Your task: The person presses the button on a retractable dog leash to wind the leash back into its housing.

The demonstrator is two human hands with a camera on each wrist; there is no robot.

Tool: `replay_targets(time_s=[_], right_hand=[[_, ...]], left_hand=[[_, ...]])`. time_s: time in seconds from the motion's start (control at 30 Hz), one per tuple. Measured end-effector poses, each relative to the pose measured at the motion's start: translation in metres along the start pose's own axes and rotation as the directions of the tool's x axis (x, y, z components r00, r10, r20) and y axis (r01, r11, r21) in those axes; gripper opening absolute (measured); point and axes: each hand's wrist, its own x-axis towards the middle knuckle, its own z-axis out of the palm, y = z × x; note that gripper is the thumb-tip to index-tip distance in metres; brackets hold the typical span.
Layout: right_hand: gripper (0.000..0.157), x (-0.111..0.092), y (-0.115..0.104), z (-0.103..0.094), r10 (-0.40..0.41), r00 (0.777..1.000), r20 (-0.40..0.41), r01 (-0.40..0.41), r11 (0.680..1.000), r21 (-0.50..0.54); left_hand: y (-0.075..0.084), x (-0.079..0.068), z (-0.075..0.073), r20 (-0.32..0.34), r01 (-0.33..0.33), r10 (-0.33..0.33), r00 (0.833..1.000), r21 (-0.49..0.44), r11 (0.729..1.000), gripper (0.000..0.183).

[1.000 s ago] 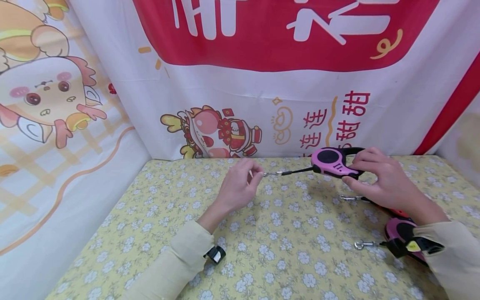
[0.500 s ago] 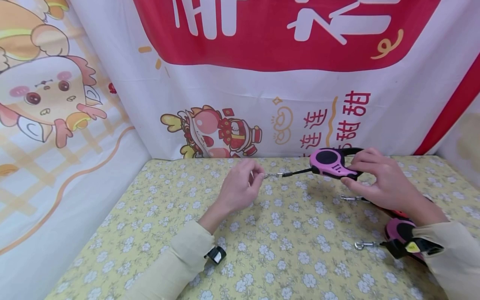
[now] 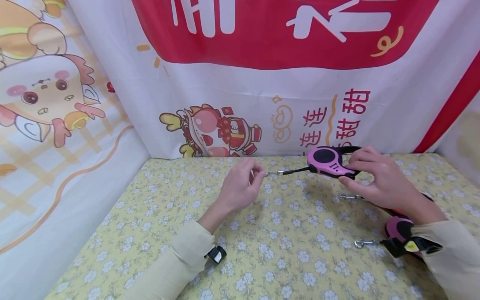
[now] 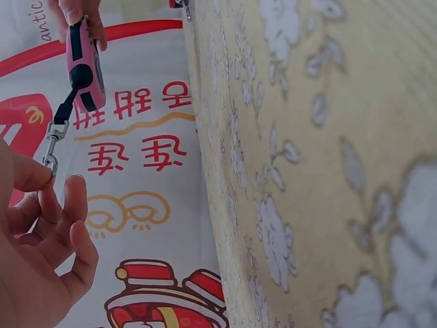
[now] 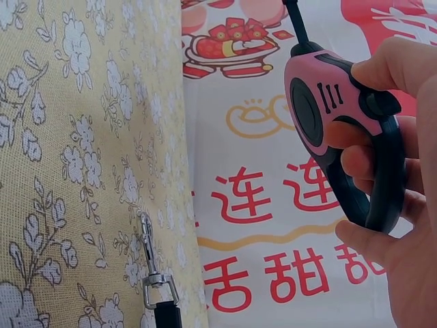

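Note:
My right hand (image 3: 382, 177) grips the black loop handle of a pink and black retractable dog leash (image 3: 325, 161), raised above the table; the thumb lies by its button in the right wrist view. From its nose a short black strap (image 3: 296, 171) runs left to a silver snap hook (image 4: 52, 147). My left hand (image 3: 241, 183) pinches the end of that hook between thumb and forefinger, other fingers loosely bent. Below my right forearm lies a second pink leash (image 3: 397, 228) with its own snap hook (image 3: 363, 243). Another leash, partly red, is mostly hidden under the right wrist, its hook (image 3: 349, 196) showing.
A yellow floral cloth (image 3: 277, 266) covers the table. Behind it hangs a white and red printed curtain (image 3: 288, 79), and a printed cloth wall (image 3: 75, 166) stands at the left. Each wrist wears a black strap, the left one (image 3: 216, 254) at the sleeve cuff.
The held leash body has shifted slightly left toward my left hand with the right hand. The left hand keeps its pinch on the hook almost unmoved.

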Motion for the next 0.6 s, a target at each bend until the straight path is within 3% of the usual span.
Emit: replay_targets(time_s=[0.37, 0.6], right_hand=[[0.033, 0.0017, -0.0015, 0.0015, -0.023, 1.000, -0.004, 0.023, 1.000, -0.011], [0.034, 0.0021, -0.0026, 0.0020, -0.023, 1.000, -0.001, 0.023, 1.000, -0.013]], left_hand=[[0.0026, -0.0001, -0.0009, 0.029, 0.040, -0.039, 0.999, -0.029, 0.999, 0.011], [0.0046, -0.0008, -0.0020, 0.071, 0.091, -0.083, 0.994, -0.125, 0.988, 0.011]])
